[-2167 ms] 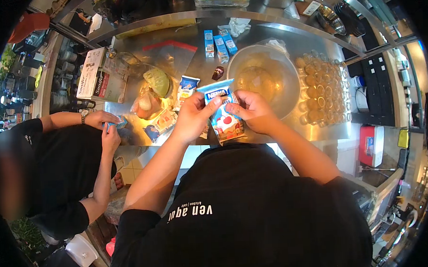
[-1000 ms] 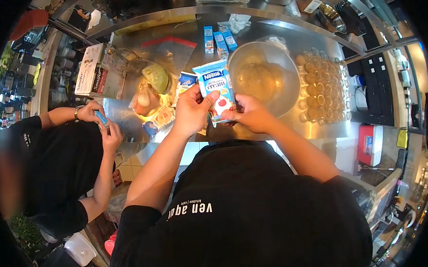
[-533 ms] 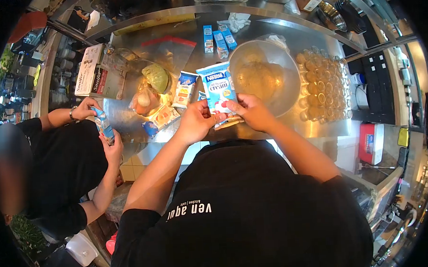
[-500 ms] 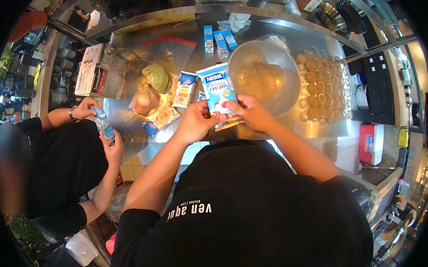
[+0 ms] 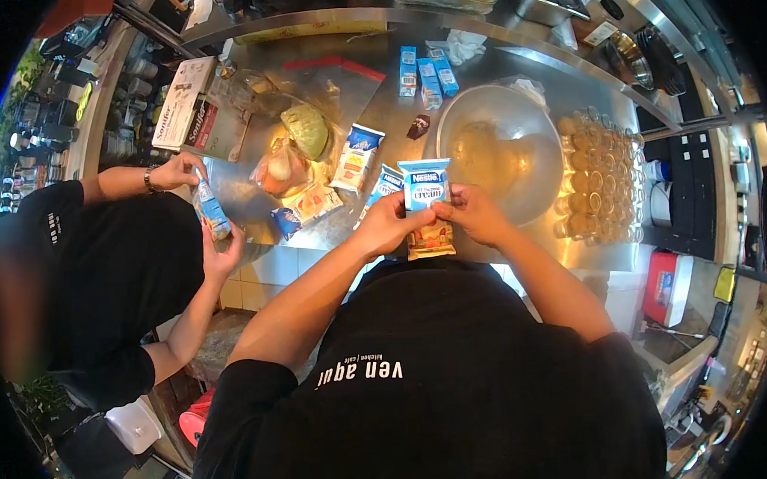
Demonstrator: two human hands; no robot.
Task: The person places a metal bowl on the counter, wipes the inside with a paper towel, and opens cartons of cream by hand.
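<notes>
Both my hands hold a blue-and-white Nestlé cream carton (image 5: 424, 179) upright near the counter's front edge. My left hand (image 5: 385, 226) grips its lower left side, while my right hand (image 5: 475, 215) has thumb and fingers closed on the lower right. Just below the carton is an orange-yellow packet (image 5: 431, 241); whether my fingers touch it, I cannot tell. Another cream carton (image 5: 388, 183) lies beside my left hand. Left of that is a white-and-blue pack (image 5: 359, 157). A small dark red wrapper (image 5: 418, 126) lies beyond the held carton.
A large metal bowl (image 5: 554, 181) stands at right, beside rows of glass jars (image 5: 599, 179). Several blue cartons (image 5: 408, 71) are at the back. Bagged produce (image 5: 306, 131) and a Sonifer box (image 5: 216, 131) sit left. At far left, a co-worker's hands hold a blue carton (image 5: 212, 211).
The held carton has moved closer to me and tilted, showing more of the orange-yellow packet below. The dark red wrapper and the second carton have come into clearer view. The whole view has shifted slightly.
</notes>
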